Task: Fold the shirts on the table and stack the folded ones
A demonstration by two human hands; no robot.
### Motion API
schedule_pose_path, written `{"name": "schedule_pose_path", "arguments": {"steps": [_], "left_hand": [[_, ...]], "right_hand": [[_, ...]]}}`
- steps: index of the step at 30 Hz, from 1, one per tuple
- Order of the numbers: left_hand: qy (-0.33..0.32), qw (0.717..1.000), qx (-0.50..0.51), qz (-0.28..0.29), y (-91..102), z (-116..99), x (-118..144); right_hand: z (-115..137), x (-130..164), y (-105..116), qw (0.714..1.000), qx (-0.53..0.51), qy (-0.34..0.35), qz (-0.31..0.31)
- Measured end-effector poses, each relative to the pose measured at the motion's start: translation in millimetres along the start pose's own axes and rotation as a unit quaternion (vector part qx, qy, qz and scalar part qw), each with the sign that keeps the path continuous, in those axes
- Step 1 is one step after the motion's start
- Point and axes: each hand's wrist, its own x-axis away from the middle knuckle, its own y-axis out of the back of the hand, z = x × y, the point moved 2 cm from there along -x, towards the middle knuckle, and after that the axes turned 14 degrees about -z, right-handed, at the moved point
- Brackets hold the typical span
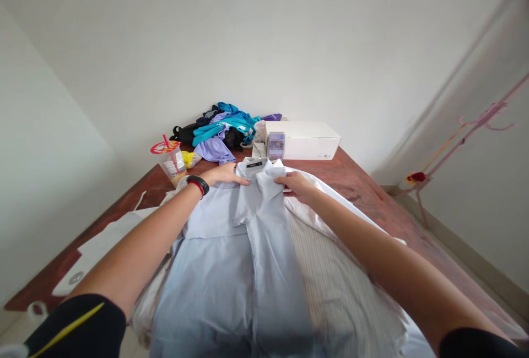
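A light blue-grey shirt [215, 270] lies spread over the table, its collar and dark neck label at the far end. One side of it is folded inward, so a sleeve runs down toward me. My left hand [225, 173] rests at the left of the collar, thumb stretched over the cloth; its other fingers are partly hidden. On the collar's right, my right hand [298, 186] pinches the shoulder fabric between thumb and fingers. Under the shirt, a striped cream garment [339, 270] shows on the right side.
A white box [308, 140] stands at the back of the reddish-brown table [359, 187]. Left of it is a heap of clothes [227, 126]. A plastic cup [172, 162] with a red straw stands at the left edge. A pink coat rack [467, 132] stands on the right.
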Motion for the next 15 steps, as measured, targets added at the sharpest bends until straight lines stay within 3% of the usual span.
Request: {"name": "schedule_pose_path", "arguments": {"steps": [4, 8, 11, 15], "left_hand": [[0.016, 1.000, 0.009, 0.010, 9.6, -4.6, -6.6], [-0.015, 0.999, 0.051, 0.010, 26.8, -18.7, -3.9], [-0.049, 0.995, 0.078, -0.039, 44.3, -31.6, -8.8], [-0.065, 0.990, 0.016, -0.121, 62.2, -32.8, -36.3]], "right_hand": [[2.6, 2.0, 11.8, 0.997, -0.004, 0.071, -0.018], [19.1, 3.0, 20.2, 0.986, -0.026, 0.158, -0.047], [39.4, -9.4, 16.7, 0.980, -0.093, 0.170, -0.033], [66.7, -45.6, -0.5, 0.979, -0.107, 0.169, -0.051]]}}
